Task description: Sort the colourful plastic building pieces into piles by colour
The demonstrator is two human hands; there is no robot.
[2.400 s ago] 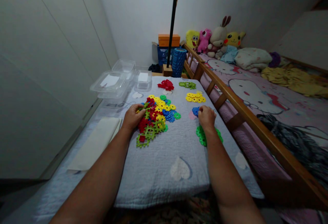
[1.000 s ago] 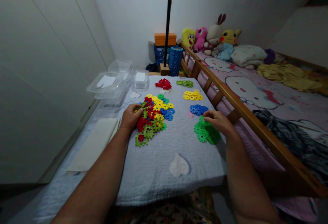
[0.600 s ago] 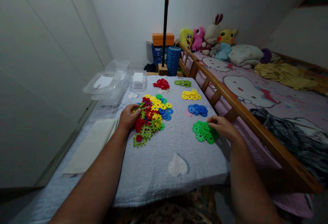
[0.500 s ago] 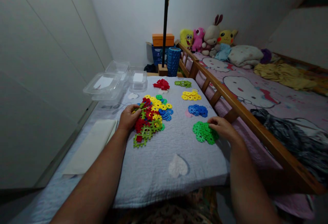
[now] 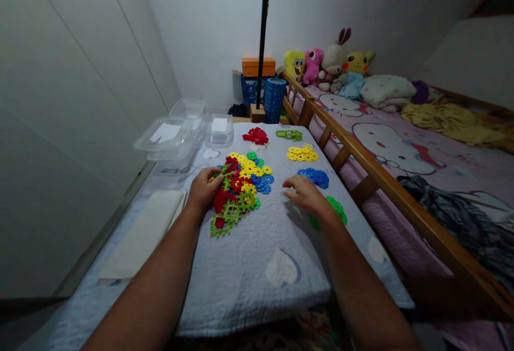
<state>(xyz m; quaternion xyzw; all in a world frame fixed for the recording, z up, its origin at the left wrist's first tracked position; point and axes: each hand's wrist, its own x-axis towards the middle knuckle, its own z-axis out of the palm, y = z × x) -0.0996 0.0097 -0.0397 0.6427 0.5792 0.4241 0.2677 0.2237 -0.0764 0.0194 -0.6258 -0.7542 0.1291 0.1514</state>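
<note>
- Pieces of plastic, toothed or scalloped, lay heaped on crinkled cloth.
- Left hand touched their left edge, its grip unclear.
- Right hand hovered, fingers parted, fingertips between them and blue scalloped discs.

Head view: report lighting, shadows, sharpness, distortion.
Head view: dim, murkiest along the bottom edge; head view: a soft shadow on the cloth below the right hand; head view: the mixed pile is colourful, its edges soft; head view: the bed rail looks stretched at lower right.
</note>
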